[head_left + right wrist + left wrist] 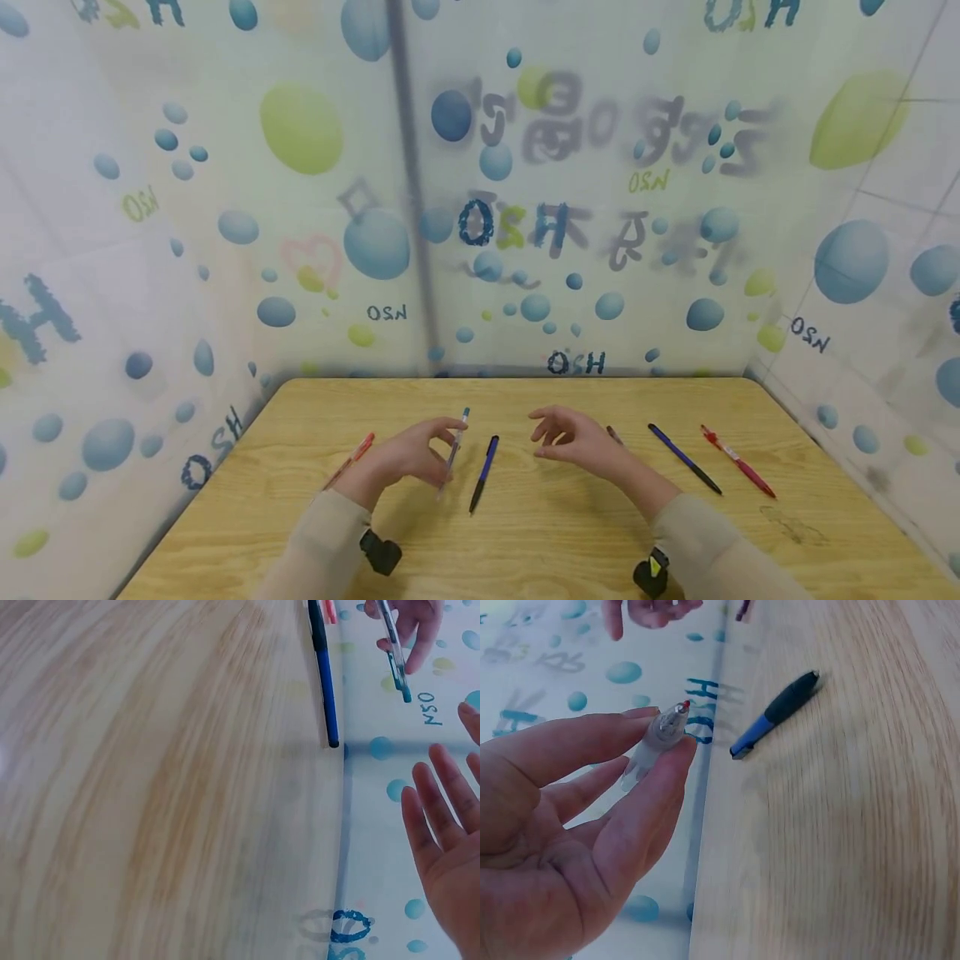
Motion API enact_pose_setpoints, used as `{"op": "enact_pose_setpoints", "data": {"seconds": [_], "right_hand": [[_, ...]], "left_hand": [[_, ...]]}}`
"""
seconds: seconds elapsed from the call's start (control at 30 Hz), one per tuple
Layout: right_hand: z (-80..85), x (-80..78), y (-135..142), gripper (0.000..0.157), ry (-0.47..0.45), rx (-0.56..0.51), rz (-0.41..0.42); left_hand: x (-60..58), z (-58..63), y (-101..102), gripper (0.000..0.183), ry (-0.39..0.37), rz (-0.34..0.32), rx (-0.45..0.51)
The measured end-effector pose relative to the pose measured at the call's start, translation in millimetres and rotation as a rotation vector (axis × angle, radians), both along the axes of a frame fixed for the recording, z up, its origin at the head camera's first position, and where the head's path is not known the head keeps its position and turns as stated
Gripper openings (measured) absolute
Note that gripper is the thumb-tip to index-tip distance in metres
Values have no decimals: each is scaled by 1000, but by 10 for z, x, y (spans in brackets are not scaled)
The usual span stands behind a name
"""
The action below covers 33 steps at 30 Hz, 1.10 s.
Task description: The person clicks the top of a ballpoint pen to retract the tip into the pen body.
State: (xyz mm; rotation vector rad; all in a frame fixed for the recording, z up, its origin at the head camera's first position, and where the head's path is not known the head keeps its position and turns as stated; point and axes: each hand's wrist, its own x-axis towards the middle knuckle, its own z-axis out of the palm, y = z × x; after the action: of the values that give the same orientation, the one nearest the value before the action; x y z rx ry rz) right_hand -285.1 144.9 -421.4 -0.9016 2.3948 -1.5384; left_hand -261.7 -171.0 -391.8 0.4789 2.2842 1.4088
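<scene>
Above the worktop (525, 542), left of its middle, a clear pen (456, 448) with a teal end is pinched between the thumb and fingers of the left hand (408, 452). Fingers cover part of its barrel, and its lower end is faint and blurred from the head view; from the left wrist its reddish tip shows, the rest foreshortened. Just right of it lies a blue pen with a dark grip (485, 473), apart from both hands.

The right hand (573, 440) hangs raised and unclenched, its fingers apart and gently bent; in the right wrist view the frame edge cuts it off. Behind its wrist a brownish object (615, 435) shows only a short end, too little to identify. Farther right lie a blue and black pen (684, 458) and a red pen (738, 462), both in full sight. At far left, an orange-red pen (356, 454) runs partly out of sight behind the left wrist.

Beyond hangs a dotted sheet (607, 333) with reversed lettering; the grey marks on it are too smeared to read.
</scene>
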Motion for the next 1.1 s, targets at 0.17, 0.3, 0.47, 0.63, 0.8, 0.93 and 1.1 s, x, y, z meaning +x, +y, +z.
{"op": "enact_pose_setpoints", "data": {"seconds": [0.17, 0.3, 0.47, 0.63, 0.8, 0.93, 1.1], "right_hand": [[38, 7, -111, 49, 29, -40, -52], [71, 12, -214, 49, 59, -83, -95], [131, 17, -319, 48, 51, -129, -125], [182, 53, -383, 44, 60, -162, -164], [189, 82, -447, 41, 94, -196, -198], [248, 120, -493, 42, 72, -245, -217], [329, 133, -505, 47, 36, -309, -222]], "left_hand": [[11, 25, 61, 77, 9, 13, 60], [9, 25, 116, 77, 17, -1, 154], [24, 61, 206, 75, 38, -39, 218], [58, 99, 264, 71, 33, -56, 258], [68, 97, 310, 65, 35, -67, 285], [62, 90, 360, 60, 34, -73, 332], [82, 92, 444, 56, 38, -98, 390]]}}
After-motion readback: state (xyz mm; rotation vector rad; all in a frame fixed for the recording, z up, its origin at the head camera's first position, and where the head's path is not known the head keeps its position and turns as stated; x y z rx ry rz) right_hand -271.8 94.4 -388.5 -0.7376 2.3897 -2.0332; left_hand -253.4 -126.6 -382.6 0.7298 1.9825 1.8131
